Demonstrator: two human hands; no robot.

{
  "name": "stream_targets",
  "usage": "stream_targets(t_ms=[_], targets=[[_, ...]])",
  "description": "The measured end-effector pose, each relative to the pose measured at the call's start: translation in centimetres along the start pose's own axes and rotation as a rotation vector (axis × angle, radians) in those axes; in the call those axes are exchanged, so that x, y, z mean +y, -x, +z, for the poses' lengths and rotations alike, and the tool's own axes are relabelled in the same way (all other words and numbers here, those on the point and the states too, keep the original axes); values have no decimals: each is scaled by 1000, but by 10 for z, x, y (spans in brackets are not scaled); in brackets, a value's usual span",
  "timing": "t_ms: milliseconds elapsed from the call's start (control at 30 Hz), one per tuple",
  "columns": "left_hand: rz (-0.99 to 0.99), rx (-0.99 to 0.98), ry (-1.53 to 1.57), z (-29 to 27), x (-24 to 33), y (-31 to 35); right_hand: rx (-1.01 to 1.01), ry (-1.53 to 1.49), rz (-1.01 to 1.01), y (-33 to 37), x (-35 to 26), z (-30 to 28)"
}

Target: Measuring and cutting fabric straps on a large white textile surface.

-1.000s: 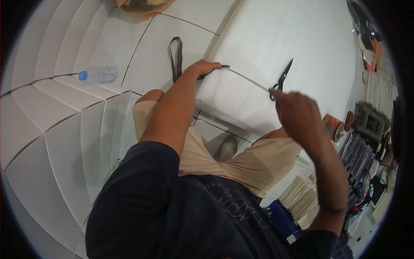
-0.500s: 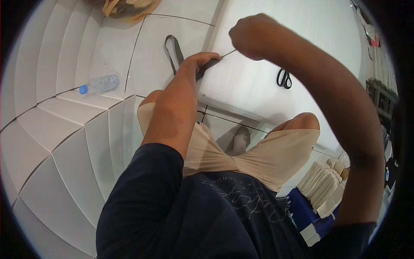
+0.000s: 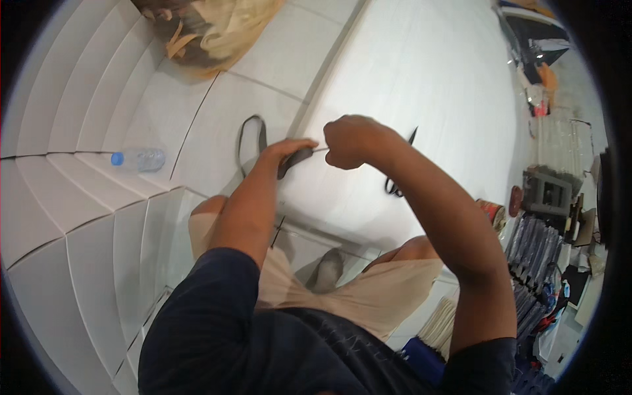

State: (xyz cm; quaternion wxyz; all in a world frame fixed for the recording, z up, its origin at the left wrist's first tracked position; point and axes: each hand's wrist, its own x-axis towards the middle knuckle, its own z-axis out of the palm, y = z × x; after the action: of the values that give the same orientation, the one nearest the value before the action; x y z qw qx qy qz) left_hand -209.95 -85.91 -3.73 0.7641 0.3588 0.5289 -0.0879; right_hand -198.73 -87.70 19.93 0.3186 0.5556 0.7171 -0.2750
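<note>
My left hand [image 3: 289,149] is closed on a dark grey strap [image 3: 297,160] at the left edge of a white-topped table [image 3: 408,66]. The rest of the strap hangs in a loop past the table's edge. A short, thin dark strand [image 3: 320,150] stretches between the strap and my right hand [image 3: 354,141]. That hand is a fist just right of the left one, over the tabletop, closed on the strand's end; its fingertips are hidden. Black-handled scissors [image 3: 393,189] lie on the table under my right forearm, which partly covers them.
A clear plastic bottle with a blue cap [image 3: 143,159] lies on white tiles at the left. A yellowish translucent bag [image 3: 220,33] of cloth pieces rests at the far left. Folded dark packs [image 3: 533,253] and a grey crate [image 3: 548,191] stand at the right.
My view has shifted, so more of the bag and right side shows. My right hand has come down closer to the left, shortening the visible strand. The left still holds the strap.
</note>
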Motion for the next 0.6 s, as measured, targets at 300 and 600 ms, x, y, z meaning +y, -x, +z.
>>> stream_targets(t_ms=[300, 600], targets=[[251, 70, -93, -12, -16, -10, 180, 102, 29, -5, -15, 36], [396, 27, -12, -22, -22, -13, 248, 105, 63, -14, -14, 34]])
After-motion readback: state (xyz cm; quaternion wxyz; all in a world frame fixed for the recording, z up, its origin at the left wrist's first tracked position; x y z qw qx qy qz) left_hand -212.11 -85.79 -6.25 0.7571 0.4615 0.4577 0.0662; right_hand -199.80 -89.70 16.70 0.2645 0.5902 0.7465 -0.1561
